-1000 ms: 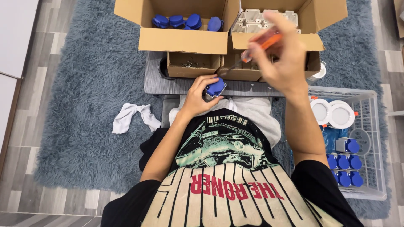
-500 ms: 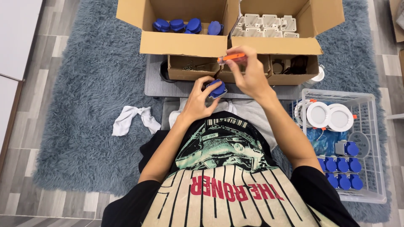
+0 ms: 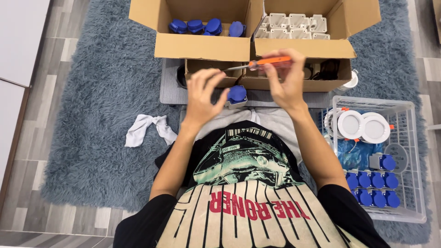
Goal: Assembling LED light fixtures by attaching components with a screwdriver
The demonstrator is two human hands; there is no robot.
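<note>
**A:** What is different from a moment ago?

**B:** The right hand (image 3: 287,80) has come down from its raised position and now holds the orange-handled screwdriver with a thin metal shaft (image 3: 259,63) level, fingers pinched round the handle, tip pointing towards the left hand (image 3: 202,94). Half a second ago the left hand cupped the blue-capped grey plastic socket part (image 3: 236,95); now its fingers are spread wide and lifted, and the part lies just beside them on the grey board (image 3: 170,92) in front of the lap.

**A:** So the part is let go?

**B:** It looks so, though whether a fingertip touches it I cannot tell. I judge the tool is being readied or re-gripped over the part.

**A:** Around it?

**B:** Open cardboard boxes (image 3: 202,46) of blue and white parts ahead, a wire basket (image 3: 413,138) to the right, a white cloth (image 3: 147,128) on the blue-grey rug (image 3: 92,115).
</note>
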